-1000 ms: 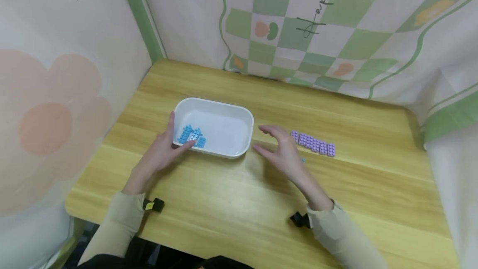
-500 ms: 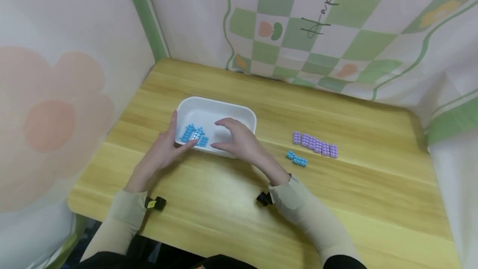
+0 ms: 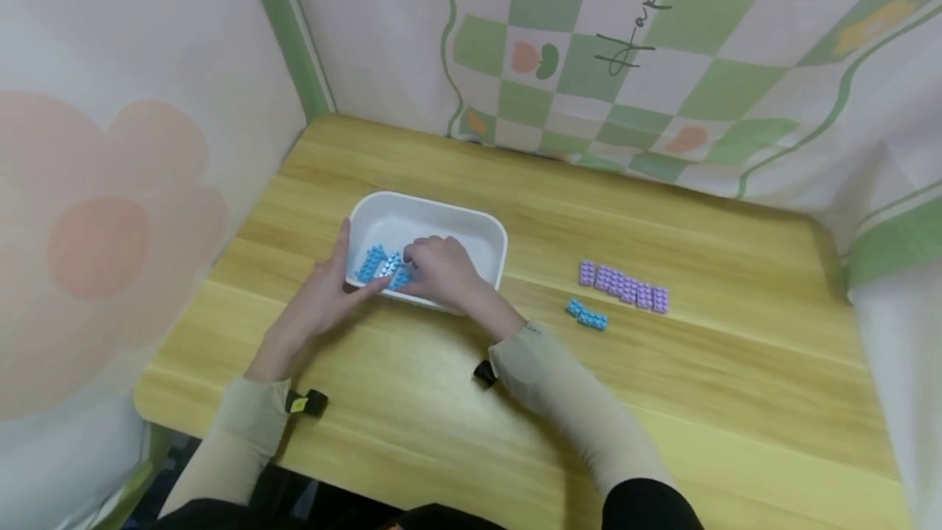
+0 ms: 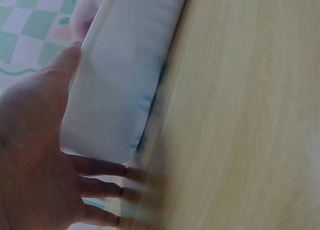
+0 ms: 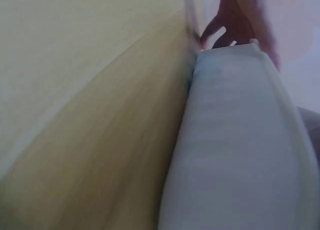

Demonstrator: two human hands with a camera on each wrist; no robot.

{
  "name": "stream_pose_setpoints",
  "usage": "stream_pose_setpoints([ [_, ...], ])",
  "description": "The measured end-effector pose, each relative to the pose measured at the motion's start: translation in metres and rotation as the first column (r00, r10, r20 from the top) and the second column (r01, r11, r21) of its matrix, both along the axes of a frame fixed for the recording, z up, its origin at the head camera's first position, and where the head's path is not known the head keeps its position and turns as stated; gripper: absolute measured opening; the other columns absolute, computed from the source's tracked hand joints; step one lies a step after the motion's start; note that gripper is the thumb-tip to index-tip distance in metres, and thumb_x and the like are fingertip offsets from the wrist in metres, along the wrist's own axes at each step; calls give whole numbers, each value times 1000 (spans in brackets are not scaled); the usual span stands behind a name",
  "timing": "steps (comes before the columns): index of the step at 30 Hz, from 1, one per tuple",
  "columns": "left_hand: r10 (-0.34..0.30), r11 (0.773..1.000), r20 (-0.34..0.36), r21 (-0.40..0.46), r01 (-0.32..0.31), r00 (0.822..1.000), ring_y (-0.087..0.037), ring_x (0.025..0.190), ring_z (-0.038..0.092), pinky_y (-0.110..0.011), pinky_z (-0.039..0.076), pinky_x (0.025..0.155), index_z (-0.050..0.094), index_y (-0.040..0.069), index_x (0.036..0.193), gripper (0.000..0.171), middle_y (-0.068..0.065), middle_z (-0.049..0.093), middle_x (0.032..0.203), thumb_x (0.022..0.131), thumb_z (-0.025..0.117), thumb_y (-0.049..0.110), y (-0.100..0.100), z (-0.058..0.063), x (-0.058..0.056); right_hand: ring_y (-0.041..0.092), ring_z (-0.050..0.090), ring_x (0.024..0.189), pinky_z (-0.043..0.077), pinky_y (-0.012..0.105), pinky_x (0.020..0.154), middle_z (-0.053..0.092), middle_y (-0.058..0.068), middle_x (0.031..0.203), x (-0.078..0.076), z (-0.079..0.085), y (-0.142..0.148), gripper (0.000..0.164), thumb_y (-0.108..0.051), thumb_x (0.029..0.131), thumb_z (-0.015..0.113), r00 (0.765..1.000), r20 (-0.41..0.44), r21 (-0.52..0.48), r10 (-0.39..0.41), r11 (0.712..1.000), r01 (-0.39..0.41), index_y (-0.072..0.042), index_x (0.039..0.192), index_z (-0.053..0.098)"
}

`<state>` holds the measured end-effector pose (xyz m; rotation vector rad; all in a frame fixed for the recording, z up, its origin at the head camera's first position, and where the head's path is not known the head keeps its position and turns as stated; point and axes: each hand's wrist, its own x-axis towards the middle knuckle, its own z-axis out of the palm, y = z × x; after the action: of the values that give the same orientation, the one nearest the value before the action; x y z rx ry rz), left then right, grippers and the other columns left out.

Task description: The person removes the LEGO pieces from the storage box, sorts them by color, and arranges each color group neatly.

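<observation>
A white plastic tub [image 3: 482, 237] stands on the table with several light-blue toy bricks [image 3: 371, 263] in its near left corner. My left hand [image 3: 316, 301] holds that corner, thumb over the near rim and fingers along the outer end; the left wrist view shows the fingers against the tub wall [image 4: 112, 90]. Inside the tub, my right hand [image 3: 443, 272] has its curled fingers at the rightmost blue brick [image 3: 401, 277]. Its fingertips are partly hidden, so a pinch cannot be confirmed. The right wrist view shows mainly the tub's outer side [image 5: 225, 140].
Right of the tub lies a row of several purple toy bricks [image 3: 624, 285]. A short strip of blue bricks [image 3: 586, 314] lies in front of them. A patterned curtain [image 3: 559, 88] hangs behind the wooden table [image 3: 412, 383], another cloth on the left.
My right hand has moved left from beside the blue strip into the tub, and its fingers have drawn closer together at the blue bricks. My left hand stays on the tub.
</observation>
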<state>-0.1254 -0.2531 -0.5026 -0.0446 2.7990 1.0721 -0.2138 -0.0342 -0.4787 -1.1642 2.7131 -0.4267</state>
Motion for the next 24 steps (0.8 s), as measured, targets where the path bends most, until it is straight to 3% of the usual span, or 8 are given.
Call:
stream_pose_setpoints([
  [4,8,1000,-2,0,-8,1000,-57,157,41,-77,29,131,-19,21,176,122,-31,29,178,102,65,71,0,-3,1,21,64,83,57,38,78,75,4,98,-2,-7,-4,44,-49,91,90,1000,-8,33,3,999,-2,-9,107,80],
  [10,12,1000,-3,10,-12,1000,-54,155,46,-76,33,130,-18,20,176,121,-30,32,177,103,65,68,1,-2,-1,24,70,97,62,41,89,76,7,114,-6,-13,3,47,-43,90,92,1000,-4,11,8,1000,-8,-9,122,81],
  [18,-2,1000,-9,23,2,1000,-51,158,44,-75,16,137,-19,19,176,122,-29,35,176,103,66,66,1,-2,-2,29,70,114,61,45,104,76,11,125,-7,-11,13,48,-37,92,89,999,49,-20,18,1000,-17,-6,128,79],
  [24,9,1000,12,27,-9,1000,-52,163,34,-74,8,138,-21,20,175,123,-27,26,180,103,65,69,0,-2,-2,32,73,120,59,48,113,80,13,128,-7,-7,21,46,-32,94,86,999,46,-72,23,997,-20,-4,129,78],
])
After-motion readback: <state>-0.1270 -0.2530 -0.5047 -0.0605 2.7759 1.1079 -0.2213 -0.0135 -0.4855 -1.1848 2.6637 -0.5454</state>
